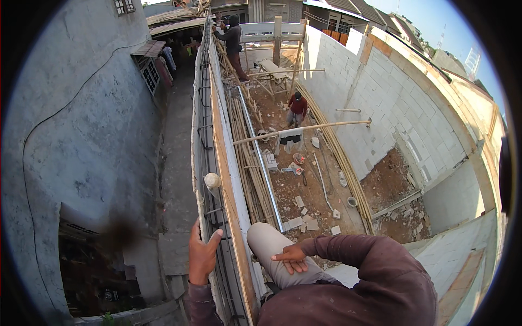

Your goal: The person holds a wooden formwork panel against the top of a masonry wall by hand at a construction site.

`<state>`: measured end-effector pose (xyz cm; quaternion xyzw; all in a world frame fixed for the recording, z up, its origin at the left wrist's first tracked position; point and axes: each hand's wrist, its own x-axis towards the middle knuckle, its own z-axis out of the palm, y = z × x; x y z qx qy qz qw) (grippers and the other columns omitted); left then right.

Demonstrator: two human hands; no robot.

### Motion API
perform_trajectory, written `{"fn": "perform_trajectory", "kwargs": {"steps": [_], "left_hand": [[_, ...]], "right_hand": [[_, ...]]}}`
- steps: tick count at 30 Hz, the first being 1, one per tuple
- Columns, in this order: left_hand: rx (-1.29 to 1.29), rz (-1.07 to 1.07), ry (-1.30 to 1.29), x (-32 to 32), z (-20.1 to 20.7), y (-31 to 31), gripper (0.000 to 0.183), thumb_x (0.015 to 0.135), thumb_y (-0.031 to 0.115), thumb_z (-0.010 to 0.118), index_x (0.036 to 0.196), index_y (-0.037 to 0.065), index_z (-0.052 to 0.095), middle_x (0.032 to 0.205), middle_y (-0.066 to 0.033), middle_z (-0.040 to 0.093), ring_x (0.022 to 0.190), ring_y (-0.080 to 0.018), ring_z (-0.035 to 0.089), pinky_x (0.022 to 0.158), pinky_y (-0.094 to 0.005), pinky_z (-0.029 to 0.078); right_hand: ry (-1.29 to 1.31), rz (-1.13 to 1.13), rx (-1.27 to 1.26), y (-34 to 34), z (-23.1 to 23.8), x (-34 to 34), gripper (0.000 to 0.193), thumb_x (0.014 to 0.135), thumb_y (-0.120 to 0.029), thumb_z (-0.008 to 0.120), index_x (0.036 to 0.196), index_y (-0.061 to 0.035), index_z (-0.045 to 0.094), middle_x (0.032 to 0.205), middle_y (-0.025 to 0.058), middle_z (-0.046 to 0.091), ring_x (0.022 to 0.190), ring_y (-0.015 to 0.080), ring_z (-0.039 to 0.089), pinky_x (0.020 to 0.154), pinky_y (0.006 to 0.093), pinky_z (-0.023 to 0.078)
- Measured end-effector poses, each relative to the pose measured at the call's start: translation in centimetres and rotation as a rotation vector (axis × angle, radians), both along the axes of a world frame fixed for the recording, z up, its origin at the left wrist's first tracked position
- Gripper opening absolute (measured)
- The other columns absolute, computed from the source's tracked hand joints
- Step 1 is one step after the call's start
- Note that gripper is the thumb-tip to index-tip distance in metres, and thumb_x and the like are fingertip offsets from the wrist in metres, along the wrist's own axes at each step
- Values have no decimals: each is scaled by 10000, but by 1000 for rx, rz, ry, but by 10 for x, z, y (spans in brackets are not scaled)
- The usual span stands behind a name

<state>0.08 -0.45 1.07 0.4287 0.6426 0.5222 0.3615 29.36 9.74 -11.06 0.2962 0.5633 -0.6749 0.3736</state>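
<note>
My left hand (203, 254) grips the upper edge of the outer formwork board (197, 157), its fingers outside and its thumb on the inner side. Steel rebar (205, 130) runs along the trough between this board and the wooden plank (231, 217) on the other side. Ahead of the left hand, a pale rounded object (212, 180) sits over the trough; its kind is unclear. My right hand (293, 257) rests on my thigh (272, 244) in light trousers, with fingers stretched out and nothing in it.
Far below on the right, a dirt floor holds bamboo poles (247, 163), a metal bar (261, 157), a bucket (352, 202) and rubble. One person (297, 108) stands there; another (231, 46) is up at the wall's far end. A narrow alley (176, 119) lies left.
</note>
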Motion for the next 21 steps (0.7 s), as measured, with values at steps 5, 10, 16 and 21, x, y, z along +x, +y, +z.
{"fn": "perform_trajectory", "kwargs": {"steps": [5, 10, 16, 21], "left_hand": [[4, 2, -18, 1, -3, 1, 670, 979, 217, 758, 1514, -58, 463, 1304, -142, 686, 1142, -188, 653, 1016, -340, 510], [26, 6, -41, 3, 0, 1, 662, 977, 213, 757, 1508, -58, 468, 1301, -142, 688, 1128, -186, 660, 1009, -338, 515], [20, 9, -48, 2, 1, 2, 658, 973, 217, 761, 1501, -55, 479, 1288, -144, 695, 1129, -183, 660, 1003, -338, 519], [12, 16, -34, 1, -2, 2, 667, 967, 219, 767, 1504, -53, 480, 1286, -147, 698, 1133, -188, 659, 1004, -342, 519]], "right_hand": [[18, 13, 8, 1, -7, 2, 1085, 940, -907, 243, 888, 53, 744, 670, 160, 682, 566, 265, 700, 550, 437, 598], [-1, 11, 28, 2, -8, 1, 1087, 939, -907, 246, 890, 57, 745, 675, 168, 685, 561, 280, 699, 550, 436, 601], [28, 2, 16, 2, -9, 2, 1087, 947, -899, 244, 878, 66, 740, 667, 171, 686, 555, 273, 706, 541, 430, 613], [20, 6, 29, 3, -8, 1, 1083, 951, -894, 244, 879, 67, 738, 663, 170, 687, 552, 271, 708, 536, 426, 614]]}}
